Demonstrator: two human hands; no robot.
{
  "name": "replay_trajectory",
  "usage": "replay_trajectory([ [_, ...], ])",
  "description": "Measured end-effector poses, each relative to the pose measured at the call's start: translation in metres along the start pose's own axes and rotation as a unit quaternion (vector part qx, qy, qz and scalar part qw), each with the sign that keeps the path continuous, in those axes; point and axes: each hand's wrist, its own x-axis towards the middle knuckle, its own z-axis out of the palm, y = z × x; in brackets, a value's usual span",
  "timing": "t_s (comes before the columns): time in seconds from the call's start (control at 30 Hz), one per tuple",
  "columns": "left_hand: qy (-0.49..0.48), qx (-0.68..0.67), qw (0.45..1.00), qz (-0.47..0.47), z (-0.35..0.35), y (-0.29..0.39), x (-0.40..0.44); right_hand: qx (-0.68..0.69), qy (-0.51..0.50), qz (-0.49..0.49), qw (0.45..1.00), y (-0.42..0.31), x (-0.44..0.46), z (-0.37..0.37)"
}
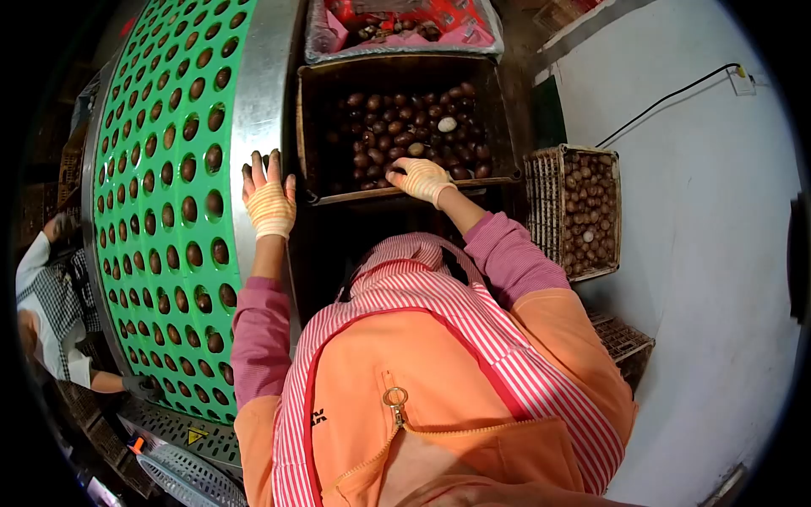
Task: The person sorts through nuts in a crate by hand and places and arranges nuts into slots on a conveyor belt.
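My left hand, in a striped, fingerless-tipped glove, lies flat with fingers apart on the metal side of a conveyor. Beside it runs a green belt with rows of oval pockets holding dark brown, egg-shaped pieces. My right hand, gloved the same way, reaches over the near rim of a dark crate. Its fingers are bent inward, and anything within them is hidden. Many dark brown eggs lie in the crate, along with one whitish egg.
Behind the crate stands a lined bin with red and pink plastic. A full basket sits by the white wall. Across the belt, another person's gloved hand touches its far edge. A grey basket is at lower left.
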Motion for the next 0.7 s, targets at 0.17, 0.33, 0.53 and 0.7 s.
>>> replay_trajectory([
  [0.17,0.033,0.05,0.998,-0.029,0.005,0.004,-0.002,-0.135,0.154,-0.004,0.979,0.061,0.056,-0.051],
  [0.33,0.037,0.033,0.999,-0.017,0.006,0.004,0.001,-0.24,0.079,0.09,0.963,0.144,0.12,-0.065],
  [0.53,0.029,0.048,0.998,-0.04,0.004,0.006,0.003,-0.344,-0.051,0.148,0.926,0.116,0.138,-0.08],
  [0.7,0.011,0.048,0.997,-0.058,0.003,0.007,0.003,-0.243,-0.102,0.163,0.951,0.124,0.147,-0.075],
])
